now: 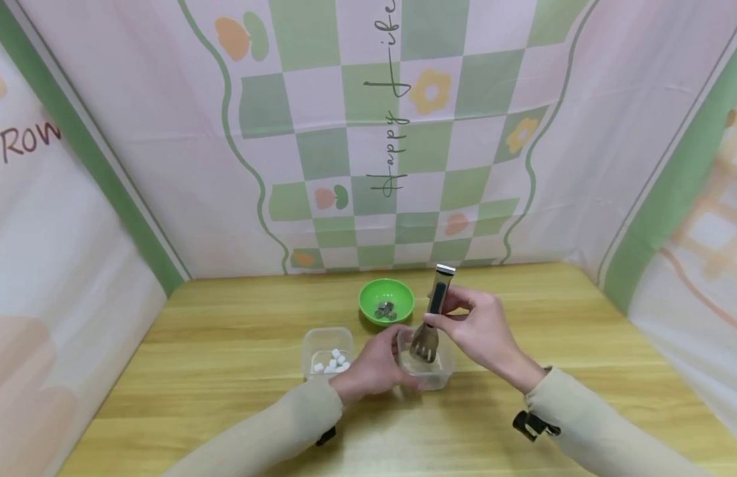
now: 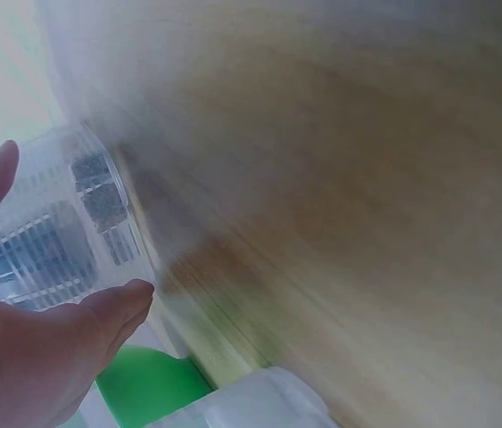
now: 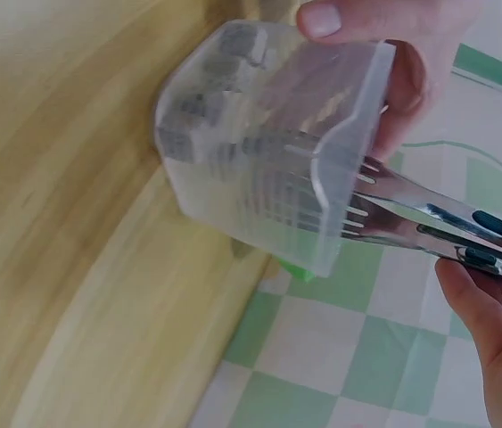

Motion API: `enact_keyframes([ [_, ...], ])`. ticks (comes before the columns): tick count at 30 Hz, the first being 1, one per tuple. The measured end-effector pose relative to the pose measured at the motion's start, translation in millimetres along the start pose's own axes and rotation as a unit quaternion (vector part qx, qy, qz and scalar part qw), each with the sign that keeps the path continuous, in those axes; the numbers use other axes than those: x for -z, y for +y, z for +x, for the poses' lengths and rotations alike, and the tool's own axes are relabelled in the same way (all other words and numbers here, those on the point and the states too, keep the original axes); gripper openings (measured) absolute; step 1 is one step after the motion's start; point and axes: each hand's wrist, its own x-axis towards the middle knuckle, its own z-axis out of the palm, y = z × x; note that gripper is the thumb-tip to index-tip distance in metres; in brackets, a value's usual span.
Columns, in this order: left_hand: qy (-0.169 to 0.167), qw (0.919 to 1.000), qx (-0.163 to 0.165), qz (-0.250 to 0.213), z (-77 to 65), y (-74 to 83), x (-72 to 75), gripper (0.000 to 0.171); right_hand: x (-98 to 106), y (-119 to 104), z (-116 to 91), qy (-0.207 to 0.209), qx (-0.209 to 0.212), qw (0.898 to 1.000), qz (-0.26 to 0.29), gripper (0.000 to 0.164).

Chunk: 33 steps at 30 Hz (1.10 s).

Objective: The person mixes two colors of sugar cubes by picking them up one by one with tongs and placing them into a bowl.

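Printed cloth: one patterned wall behind the work, with cloth at both sides too.
Wooden table: one, under everything else.
Sleeves: two, both beige, the left and the right.
Hands: two. The left hand grips the held tub from its left side, thumb nearest the person, fingers round the far side. The right hand pinches the tongs between thumb and fingers.
Clear tubs: two. The held tub is at the right, between the hands; blurred dark patches show through its wall, too unclear to count. The second tub stands on the table to the left, beside the left hand.
Green bowl: one, on the table just beyond the held tub.
Tongs: one metal pair, two slotted ends inside the held tub, slightly apart.
Grey pieces: at least three, clustered in the green bowl.
White pieces: at least five, bunched in the second tub.
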Motion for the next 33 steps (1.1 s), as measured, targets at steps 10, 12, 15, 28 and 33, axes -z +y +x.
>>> enact_keyframes([
  [10, -0.001, 0.9999, 0.004, 0.010, 1.4, -1.1, 0.1, 0.091, 0, 11, 1, 0.003, -0.007, 1.000, 0.004, 0.026],
  [12, -0.002, 1.0000, 0.005, 0.008, 1.4, -1.3, 0.3, 0.091, 0, 11, 2, 0.001, -0.007, 1.000, 0.007, 0.025],
  [15, -0.003, 1.0000, 0.008, 0.004, 1.3, -1.0, 0.4, 0.091, 0, 11, 3, -0.002, -0.007, 1.000, 0.010, 0.026],
  [28, -0.002, 1.0000, 0.007, 0.005, 0.5, -0.8, 0.1, 0.092, -2, 12, -1, -0.020, -0.029, 0.999, 0.017, 0.025],
  [33, -0.001, 1.0000, 0.006, 0.003, 0.1, 0.2, 0.6, 0.091, -3, 15, 1, -0.020, -0.024, 0.999, 0.007, 0.025],
])
